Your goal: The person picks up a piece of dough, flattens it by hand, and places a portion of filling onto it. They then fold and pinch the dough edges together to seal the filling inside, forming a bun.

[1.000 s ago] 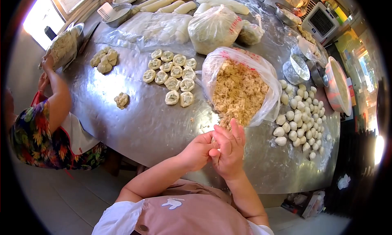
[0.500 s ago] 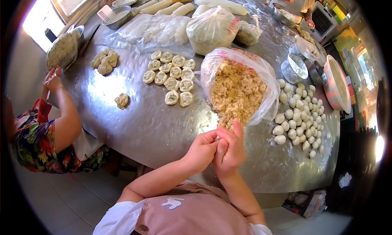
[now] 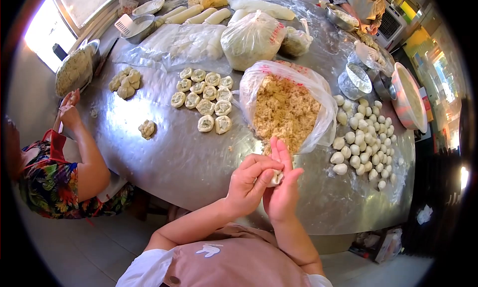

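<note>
A small piece of pale dough (image 3: 275, 178) lies between my two hands, just in front of the filling bag. My left hand (image 3: 248, 181) is closed, its fingers and thumb pinched on the dough. Beside it, my right hand (image 3: 283, 190) has its fingers stretched out and its thumb apart, with the dough against its palm side. The hands partly cover the dough. Directly beyond my fingertips is an open plastic bag (image 3: 326, 125) of crumbly brown filling (image 3: 286, 107).
Pale dough balls (image 3: 363, 142) lie at right, near a pink basin (image 3: 407, 97). Filled round pastries (image 3: 205, 106) sit left of the bag; dough lumps (image 3: 125, 82) lie farther left. A co-worker's hands (image 3: 69, 107) are at the left edge, another person's (image 3: 366, 28) at back right.
My right hand has opened, its fingers straightening and its thumb moving out to the right. The dough between my hands now shows more. The view has shifted slightly; the left co-worker's arm has moved.
</note>
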A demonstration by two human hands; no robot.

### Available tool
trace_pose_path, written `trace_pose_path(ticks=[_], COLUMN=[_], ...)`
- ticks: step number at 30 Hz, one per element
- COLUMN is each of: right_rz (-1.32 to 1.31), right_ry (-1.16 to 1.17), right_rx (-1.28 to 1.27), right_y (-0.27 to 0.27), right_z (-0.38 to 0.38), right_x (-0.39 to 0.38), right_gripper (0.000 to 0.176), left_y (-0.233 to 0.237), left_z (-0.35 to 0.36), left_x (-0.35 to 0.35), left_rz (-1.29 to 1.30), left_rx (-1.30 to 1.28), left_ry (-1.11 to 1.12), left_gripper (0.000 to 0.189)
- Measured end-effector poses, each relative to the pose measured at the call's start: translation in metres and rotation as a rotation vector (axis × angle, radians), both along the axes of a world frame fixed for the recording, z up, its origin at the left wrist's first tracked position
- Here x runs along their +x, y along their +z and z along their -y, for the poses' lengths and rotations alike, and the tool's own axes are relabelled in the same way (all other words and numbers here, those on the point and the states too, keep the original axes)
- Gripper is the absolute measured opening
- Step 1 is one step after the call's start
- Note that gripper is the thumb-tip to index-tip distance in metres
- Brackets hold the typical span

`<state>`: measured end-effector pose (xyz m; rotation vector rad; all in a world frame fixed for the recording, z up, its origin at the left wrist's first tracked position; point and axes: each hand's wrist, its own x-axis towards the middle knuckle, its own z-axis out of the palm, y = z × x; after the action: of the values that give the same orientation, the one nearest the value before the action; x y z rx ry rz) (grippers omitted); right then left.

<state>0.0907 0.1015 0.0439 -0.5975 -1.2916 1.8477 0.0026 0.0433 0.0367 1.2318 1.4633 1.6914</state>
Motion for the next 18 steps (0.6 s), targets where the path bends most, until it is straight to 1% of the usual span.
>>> trace_pose_path(ticks=[2,3,5,8,9,10,12,13,14,15,16,17,18], right_rz=[-0.048,0.042,0.225,0.334,0.334,0.35,0.377,0.494,0.514,0.534,0.553,0.521,0.523], right_ry=[0.05,0.029,-0.014,-0.005,-0.075,-0.077,-0.089,-0.089,-0.111,-0.135,-0.162,-0.108,-0.121], right_rx=[-0.003,0.116,0.35,0.018,0.004,0.107,0.321,0.293,0.461,0.63,0.8,0.886,0.843], right_y=[-0.002,0.0,0.005,-0.003,-0.003,-0.001,0.007,0.014,0.012,0.008,0.004,-0.002,-0.001], right_z=[-0.002,-0.002,-0.001,-0.003,-0.006,-0.007,-0.012,-0.007,-0.003,0.0,-0.002,-0.009,-0.012], right_x=[0.001,0.001,0.0,0.008,0.006,0.006,0.006,0.008,0.007,0.006,0.006,0.01,0.011], right_gripper=[0.079,0.073,0.061,0.038,0.03,0.027,0.021,0.018,0.02,0.025,0.03,0.054,0.06], left_y=[-0.004,-0.006,-0.008,-0.011,-0.007,-0.007,-0.006,-0.004,-0.004,-0.004,-0.002,0.002,0.004], left_z=[-0.002,-0.004,-0.005,-0.003,-0.001,0.001,0.005,0.007,0.006,0.003,0.001,0.003,0.005], left_x=[-0.001,-0.001,-0.004,-0.009,-0.003,-0.006,-0.011,-0.013,-0.012,-0.004,-0.005,-0.011,-0.016], left_rz=[-0.206,-0.31,-0.322,-0.311,-0.25,-0.128,0.126,0.244,0.362,0.509,0.453,0.394,0.334], left_rx=[0.066,0.103,0.112,0.101,0.109,0.092,0.046,0.005,-0.036,0.046,-0.026,-0.098,-0.17], left_ry=[0.068,0.102,0.051,-0.055,-0.021,-0.104,-0.244,-0.336,-0.432,-0.294,-0.349,-0.406,-0.462], left_gripper=[0.032,0.036,0.06,0.088,0.089,0.092,0.104,0.107,0.111,0.119,0.118,0.118,0.118])
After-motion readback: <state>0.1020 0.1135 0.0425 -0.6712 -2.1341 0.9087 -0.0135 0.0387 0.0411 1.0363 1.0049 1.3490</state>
